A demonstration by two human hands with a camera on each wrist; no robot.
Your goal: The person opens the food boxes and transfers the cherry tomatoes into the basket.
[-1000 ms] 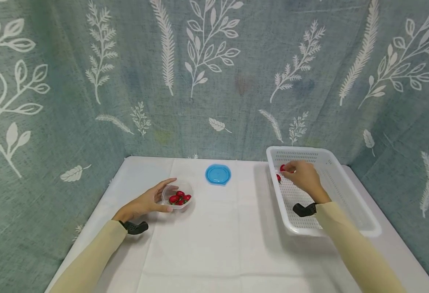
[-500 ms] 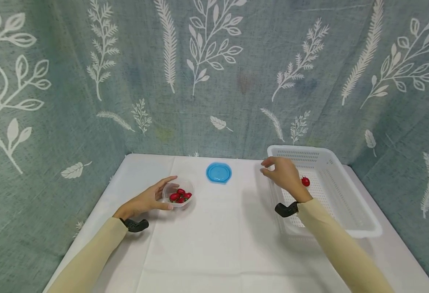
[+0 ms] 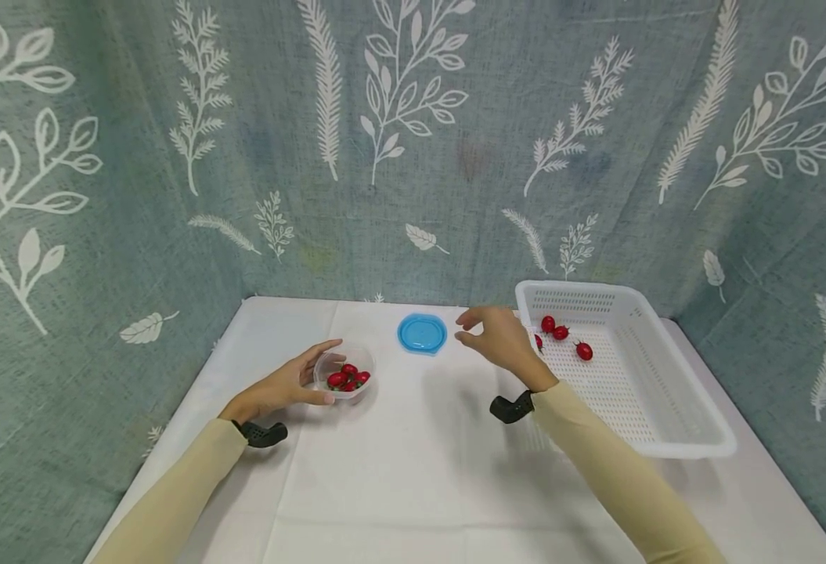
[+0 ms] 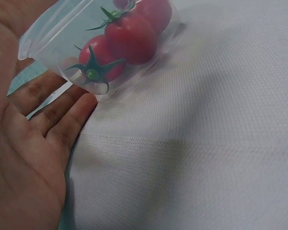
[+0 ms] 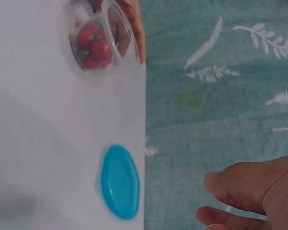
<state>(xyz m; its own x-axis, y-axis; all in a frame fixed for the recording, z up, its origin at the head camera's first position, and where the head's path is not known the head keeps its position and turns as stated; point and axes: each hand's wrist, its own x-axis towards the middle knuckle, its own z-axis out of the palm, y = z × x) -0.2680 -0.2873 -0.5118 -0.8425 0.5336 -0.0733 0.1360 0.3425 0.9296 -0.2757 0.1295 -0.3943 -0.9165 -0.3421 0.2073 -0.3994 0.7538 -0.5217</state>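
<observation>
My left hand holds a clear plastic tub at the table's left, thumb on the near side and fingers on the far side. Several cherry tomatoes with green stems lie in the tub. My right hand hovers above the table between a blue lid and a white perforated basket. Its thumb and fingertips stand apart, with no object seen between them. Several more cherry tomatoes lie at the basket's left end, one of them partly hidden by the right hand.
A white cloth covers the table. Green-grey curtains with white leaf prints rise at the back and both sides. The basket's rim stands above the table on the right. The lid lies flat near the back edge.
My right hand has come out of the basket and moved left over the table, uncovering the tomatoes there. The left hand and tub have hardly moved.
</observation>
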